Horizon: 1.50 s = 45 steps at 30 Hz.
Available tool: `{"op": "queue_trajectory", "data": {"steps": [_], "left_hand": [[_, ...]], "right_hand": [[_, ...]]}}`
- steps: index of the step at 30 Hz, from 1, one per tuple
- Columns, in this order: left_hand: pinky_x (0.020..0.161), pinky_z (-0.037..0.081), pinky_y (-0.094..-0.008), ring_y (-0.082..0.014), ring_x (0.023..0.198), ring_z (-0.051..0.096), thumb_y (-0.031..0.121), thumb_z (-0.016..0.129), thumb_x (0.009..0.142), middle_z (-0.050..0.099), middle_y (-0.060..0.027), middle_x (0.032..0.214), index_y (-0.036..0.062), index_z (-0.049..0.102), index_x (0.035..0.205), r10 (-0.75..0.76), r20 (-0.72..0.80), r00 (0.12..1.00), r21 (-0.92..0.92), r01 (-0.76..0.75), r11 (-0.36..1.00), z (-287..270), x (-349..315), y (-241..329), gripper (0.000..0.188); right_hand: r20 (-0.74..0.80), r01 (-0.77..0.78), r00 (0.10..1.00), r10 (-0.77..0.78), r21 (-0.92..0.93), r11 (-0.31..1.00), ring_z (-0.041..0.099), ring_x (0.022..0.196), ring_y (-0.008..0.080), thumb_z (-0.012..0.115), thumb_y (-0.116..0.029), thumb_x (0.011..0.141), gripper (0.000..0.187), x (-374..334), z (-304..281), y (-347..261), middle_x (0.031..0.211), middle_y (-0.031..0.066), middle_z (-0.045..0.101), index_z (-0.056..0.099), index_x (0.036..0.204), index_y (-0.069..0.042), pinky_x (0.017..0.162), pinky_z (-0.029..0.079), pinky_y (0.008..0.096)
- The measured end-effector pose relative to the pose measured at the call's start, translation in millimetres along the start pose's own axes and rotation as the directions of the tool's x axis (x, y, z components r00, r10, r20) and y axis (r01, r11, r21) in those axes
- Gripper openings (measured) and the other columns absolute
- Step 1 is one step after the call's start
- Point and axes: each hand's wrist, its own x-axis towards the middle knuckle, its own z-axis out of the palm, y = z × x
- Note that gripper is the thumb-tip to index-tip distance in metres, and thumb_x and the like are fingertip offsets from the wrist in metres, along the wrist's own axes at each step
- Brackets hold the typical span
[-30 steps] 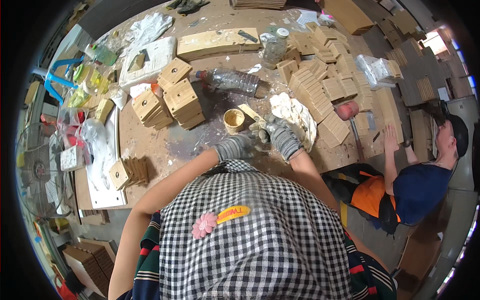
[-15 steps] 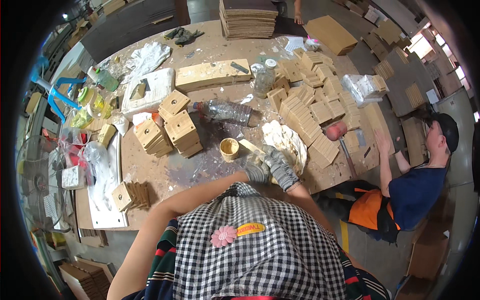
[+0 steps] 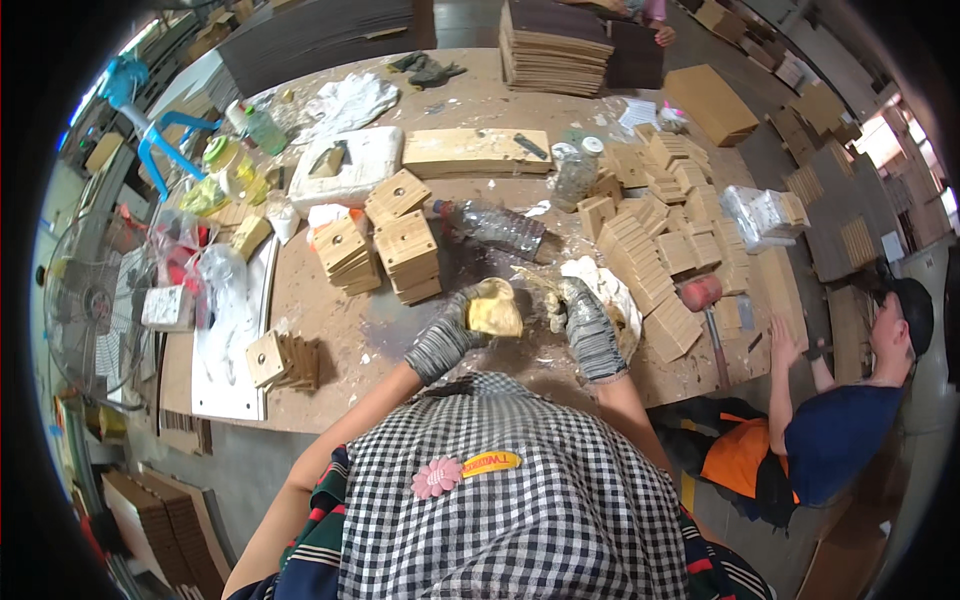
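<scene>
In its grey glove, my left hand [image 3: 448,332] is closed round a small yellowish tub [image 3: 496,309], tilted above the table. Pale paste is smeared over the tub. To the right, my gloved right hand [image 3: 590,330] has its fingers curled round a thin, paste-smeared tool [image 3: 538,280] pointing toward the tub; its exact kind is unclear. A crumpled white cloth [image 3: 622,305] lies beside and partly behind my right hand. Beyond the hands, a clear plastic bottle [image 3: 495,226] lies on its side. Stacked wooden blocks with holes [image 3: 408,245] stand left of it.
Many wooden blocks [image 3: 640,265] cover the table's right side, beside a red-headed mallet [image 3: 702,294]. A co-worker [image 3: 850,400] leans at the right edge. A wooden beam [image 3: 475,152] and a jar [image 3: 574,178] stand farther back. At left is a fan [image 3: 92,305].
The tub has left the tabletop and is now in my left hand. My hands, close together before, have moved apart. The view has shifted, so the table appears farther right.
</scene>
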Motion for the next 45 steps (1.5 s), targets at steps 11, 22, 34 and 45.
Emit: {"op": "queue_trajectory", "data": {"steps": [11,22,34,45], "left_hand": [[0.093,0.047,-0.0277,-0.0151,0.106,0.054,0.006,0.077,0.073,0.054,-0.0079,0.117,0.0039,0.042,0.125,0.174,-0.289,0.941,0.368,-0.059,0.928,-13.8,-22.6,46.4,0.063],[0.089,0.048,-0.0276,-0.0139,0.102,0.055,0.004,0.077,0.072,0.054,-0.0061,0.11,0.0047,0.043,0.12,0.236,-0.333,0.913,0.287,-0.141,0.948,-19.0,-23.8,32.5,0.058],[0.085,0.049,-0.0287,-0.0151,0.097,0.057,0.004,0.075,0.068,0.058,-0.0073,0.107,0.0023,0.045,0.118,0.125,-0.357,0.926,0.227,-0.043,0.973,-8.7,-28.4,45.0,0.058],[0.084,0.05,-0.027,-0.0136,0.094,0.058,0.002,0.074,0.069,0.059,-0.0071,0.103,0.0022,0.047,0.112,0.056,-0.316,0.947,0.329,0.054,0.943,-6.9,-29.9,44.4,0.051]], "right_hand": [[0.23,0.011,0.973,-0.015,0.017,1.0,0.051,0.077,0.0058,0.054,-0.011,0.091,0.035,7.6,35.4,-26.6,0.109,0.0016,0.061,0.054,0.125,-0.002,0.069,0.045,0.0203],[0.398,0.265,0.909,-0.125,-0.32,0.91,0.056,0.102,0.0216,0.055,-0.012,0.09,0.026,13.9,35.4,5.4,0.108,0.0118,0.061,0.058,0.113,0.001,0.091,0.043,0.0313],[0.375,0.416,0.89,-0.261,-0.426,0.803,0.055,0.099,0.0263,0.051,-0.012,0.092,0.023,12.7,47.4,-22.3,0.107,0.014,0.059,0.061,0.109,-0.002,0.091,0.042,0.0341],[0.44,0.627,0.779,-0.447,-0.548,0.554,0.053,0.096,0.032,0.05,-0.007,0.086,0.024,1.4,41.5,-4.8,0.102,0.0147,0.058,0.061,0.107,-0.004,0.088,0.041,0.042]]}}
